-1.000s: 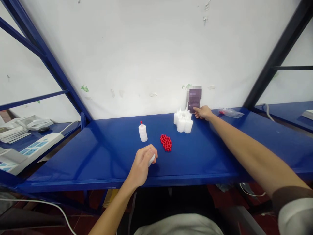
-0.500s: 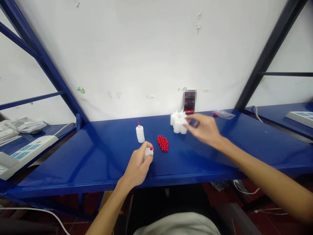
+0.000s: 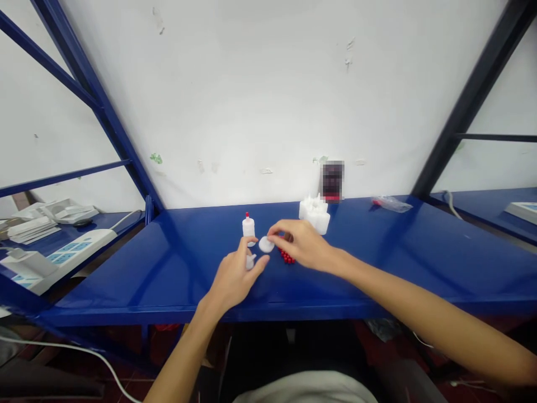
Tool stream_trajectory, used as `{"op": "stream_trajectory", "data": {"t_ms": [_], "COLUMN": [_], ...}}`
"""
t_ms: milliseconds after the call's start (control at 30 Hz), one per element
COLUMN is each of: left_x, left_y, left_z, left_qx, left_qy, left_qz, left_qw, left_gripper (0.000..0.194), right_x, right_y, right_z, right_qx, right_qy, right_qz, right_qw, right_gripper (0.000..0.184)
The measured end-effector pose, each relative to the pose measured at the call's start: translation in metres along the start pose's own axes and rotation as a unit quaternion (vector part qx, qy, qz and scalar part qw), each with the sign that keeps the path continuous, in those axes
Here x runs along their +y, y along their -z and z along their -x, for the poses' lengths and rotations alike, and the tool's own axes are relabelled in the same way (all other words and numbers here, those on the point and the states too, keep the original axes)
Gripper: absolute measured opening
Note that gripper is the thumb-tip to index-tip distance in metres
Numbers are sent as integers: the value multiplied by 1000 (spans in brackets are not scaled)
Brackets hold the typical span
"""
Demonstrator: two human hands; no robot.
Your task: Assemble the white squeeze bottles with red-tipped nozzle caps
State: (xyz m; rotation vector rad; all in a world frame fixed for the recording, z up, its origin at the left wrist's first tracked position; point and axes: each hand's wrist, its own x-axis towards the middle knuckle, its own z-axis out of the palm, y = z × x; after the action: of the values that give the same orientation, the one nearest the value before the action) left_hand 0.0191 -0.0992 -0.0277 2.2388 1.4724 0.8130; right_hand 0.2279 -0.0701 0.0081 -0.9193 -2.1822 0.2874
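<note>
My left hand (image 3: 235,275) rests near the front of the blue shelf (image 3: 377,263), thumb and fingers pinched on a small white bottle (image 3: 250,261). My right hand (image 3: 304,245) hovers just right of it, over a heap of small red caps (image 3: 287,258) that it partly hides. Its fingertips pinch a round white bottle (image 3: 266,244), which points at my left hand. A capped white bottle with a red tip (image 3: 248,228) stands upright just behind both hands.
A cluster of uncapped white bottles (image 3: 314,212) stands behind my right hand. A phone (image 3: 333,180) leans on the wall, with a clear plastic bag (image 3: 392,203) to its right. Grey devices (image 3: 54,254) lie on the left shelf. Blue frame posts rise at both sides.
My right hand drew back from the phone, passed the bottle cluster and now pinches a white bottle over the red caps. My left hand stayed put and loosened round its bottle.
</note>
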Motion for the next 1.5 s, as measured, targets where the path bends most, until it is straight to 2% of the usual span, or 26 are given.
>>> {"op": "stream_trajectory", "data": {"t_ms": [67, 200, 267, 333, 433, 533, 633, 800, 867, 967, 1033, 1133, 1233, 1300, 1367, 1433, 1500], "left_x": [-8, -19, -20, -19, -18, -16, -14, -14, -16, -18, -17, -15, -12, -12, -13, -17, -23], "left_y": [6, 12, 12, 11, 10, 10, 10, 5, 2, 0, 0, 4, 14, 24, 35, 46, 54], "left_z": [-7, -27, -36, -45, -56, -59, -54, -37, -31, -24, -21, -19, -16, -13, -10, -7, -5], "left_qx": [1, -37, -56, -68, -77, -83, -69, -1, 20, 44, 37, -55, -208, -309, -376, -421, -431], "left_qy": [18, 22, 29, 37, 46, 51, 55, 60, 48, 27, 19, 32, 31, 15, 2, 0, -21], "left_qz": [-122, -249, -269, -273, -264, -258, -225, -64, -23, 40, 86, 226, 339, 326, 296, 249, 213], "left_qw": [992, 968, 961, 959, 960, 961, 970, 996, 998, 998, 995, 972, 917, 893, 878, 872, 877], "left_gripper": [33, 33, 35, 39, 44, 46, 43, 41, 36, 34, 37, 46, 54, 53, 46, 39, 35], "right_x": [15, 40, 47, 51, 55, 55, 50, 48, 54, 66, 75, 86, 92, 93, 91, 89, 87], "right_y": [3, -9, -20, -31, -40, -39, -33, -16, -7, 5, 8, 8, 6, 5, 5, 5, 5], "right_z": [-13, -40, -52, -62, -71, -69, -57, -37, -33, -26, -23, -20, -20, -21, -22, -22, -23], "right_qx": [-2, -98, -137, -149, -137, -107, -66, -27, -43, -103, -139, -176, -201, -209, -213, -218, -226], "right_qy": [-40, -97, -105, -105, -106, -103, -86, -24, -27, -15, 2, 15, 25, 34, 39, 35, 26], "right_qz": [54, 154, 177, 184, 184, 177, 171, 129, 106, 112, 135, 159, 157, 150, 146, 153, 164], "right_qw": [998, 978, 969, 966, 968, 973, 979, 991, 993, 988, 981, 971, 967, 966, 965, 963, 960], "right_gripper": [15, 17, 16, 15, 21, 28, 25, 18, 18, 17, 20, 29, 32, 33, 35, 36, 36]}}
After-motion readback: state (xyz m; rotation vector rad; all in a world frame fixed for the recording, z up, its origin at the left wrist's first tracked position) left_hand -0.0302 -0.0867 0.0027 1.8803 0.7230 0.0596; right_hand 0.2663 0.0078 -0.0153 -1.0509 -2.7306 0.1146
